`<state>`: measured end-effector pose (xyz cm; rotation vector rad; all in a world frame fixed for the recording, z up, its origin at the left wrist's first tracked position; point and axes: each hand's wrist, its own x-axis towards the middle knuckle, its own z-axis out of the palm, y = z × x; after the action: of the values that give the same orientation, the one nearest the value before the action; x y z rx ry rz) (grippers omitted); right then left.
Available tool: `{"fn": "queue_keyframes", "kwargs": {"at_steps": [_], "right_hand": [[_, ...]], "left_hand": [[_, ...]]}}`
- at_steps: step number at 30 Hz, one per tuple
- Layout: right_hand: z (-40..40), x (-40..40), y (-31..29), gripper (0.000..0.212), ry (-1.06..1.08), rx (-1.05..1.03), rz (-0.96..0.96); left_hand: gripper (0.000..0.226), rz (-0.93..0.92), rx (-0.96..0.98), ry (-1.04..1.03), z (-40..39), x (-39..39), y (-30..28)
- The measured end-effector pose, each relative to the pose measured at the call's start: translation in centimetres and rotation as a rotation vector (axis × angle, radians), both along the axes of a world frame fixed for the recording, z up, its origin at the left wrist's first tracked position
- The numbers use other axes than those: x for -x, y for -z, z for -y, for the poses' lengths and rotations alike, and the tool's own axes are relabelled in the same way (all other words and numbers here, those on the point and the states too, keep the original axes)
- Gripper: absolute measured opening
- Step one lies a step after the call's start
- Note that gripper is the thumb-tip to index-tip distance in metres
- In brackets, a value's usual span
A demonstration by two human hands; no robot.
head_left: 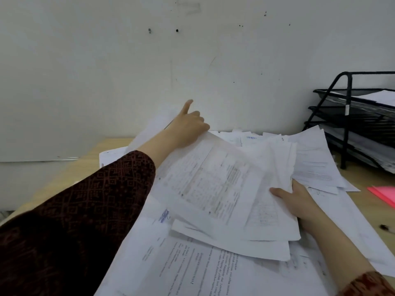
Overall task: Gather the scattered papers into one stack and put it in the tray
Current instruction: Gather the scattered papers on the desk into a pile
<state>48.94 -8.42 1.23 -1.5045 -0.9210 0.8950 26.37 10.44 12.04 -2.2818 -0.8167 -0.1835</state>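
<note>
The papers (213, 184) were thin, light and floppy. They looked likely to bend, slide over each other and fan out, so I think it was best to hold them at the edges, with a thumb on top and fingers under.

Most of the papers lay spread over the desk (363, 180), left of the black tray (350, 116). The tray stood at the far right of the desk, by the wall, and already had some sheets in it. A few loose sheets lay just beside the tray's foot. Something pink (384, 195) lay near the tray, closer to you.

Your right hand (299, 201) pinched a messy bunch of sheets at its right edge, thumb on top. The bunch was lifted a bit and drooped at its corners.

Your left hand (190, 122) reached far out, well left of the tray, near the wall. Its fingers were curled on the far edge of the bunch, and one finger pointed up. Your left arm, in a dark patterned sleeve (96, 199), stretched over the papers.
</note>
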Motion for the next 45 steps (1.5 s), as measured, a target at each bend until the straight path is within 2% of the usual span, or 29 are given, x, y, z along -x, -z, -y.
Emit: {"fn": "queue_keyframes", "kwargs": {"at_steps": [4,8,11,13,15,19,25,30,32,34,37,39,42,45], "right_hand": [[-0.4,-0.3,0.1,0.026,-0.035,-0.005,0.04],[-0.8,0.1,-0.7,0.032,-0.018,-0.05,0.007],[-0.9,0.3,-1.0,0.028,-0.07,-0.072,-0.005],[-0.8,0.3,-0.7,0.032,-0.118,-0.057,0.037],[-0.8,0.3,-0.3,0.032,-0.129,-0.039,0.092],[-0.9,-0.1,0.2,0.033,-0.107,-0.026,0.123],[-0.8,0.1,0.1,0.031,-0.075,-0.134,0.023],[-0.4,1.2,-0.6,0.031,-0.054,-0.302,-0.079],[-0.3,1.6,-1.0,0.036,-0.044,-0.36,-0.103],[-0.4,2.0,-1.9,0.038,-0.063,-0.435,-0.115],[-1.0,2.9,-3.9,0.039,-0.145,-0.514,-0.116],[-1.6,3.4,-5.5,0.042,-0.192,-0.547,-0.106],[-2.5,4.0,-7.5,0.029,-0.194,-0.567,-0.043],[-2.8,4.6,-7.4,0.025,-0.134,-0.592,-0.004]], "left_hand": [[0.03,0.02,-0.114,0.295,0.6,-3.2,1.6],[0.022,0.046,-0.13,0.517,2.7,-8.1,5.4],[0.027,0.056,-0.111,0.635,4.9,-11.2,7.9],[0.022,0.097,-0.096,0.632,5.6,-12.2,8.8],[0.033,0.155,-0.063,0.593,5.6,-12.4,9.4],[0.05,0.354,0.16,0.387,5.6,-10.1,9.2],[0.065,0.887,0.492,0.107,6.3,-2.1,9.2],[0.079,1.436,0.966,-0.133,7.6,2.6,9.1],[0.08,1.523,1.083,-0.154,8.3,3.7,8.7],[0.073,1.537,1.157,-0.104,9.1,4.2,7.9],[0.04,1.632,1.178,0.1,10.2,4.4,6.2],[0.021,1.715,1.087,0.211,10.8,4.5,5.3],[0.023,1.737,0.925,0.307,11.1,5.0,4.5],[0.028,1.726,0.868,0.34,11.2,5.5,4.4]]}}
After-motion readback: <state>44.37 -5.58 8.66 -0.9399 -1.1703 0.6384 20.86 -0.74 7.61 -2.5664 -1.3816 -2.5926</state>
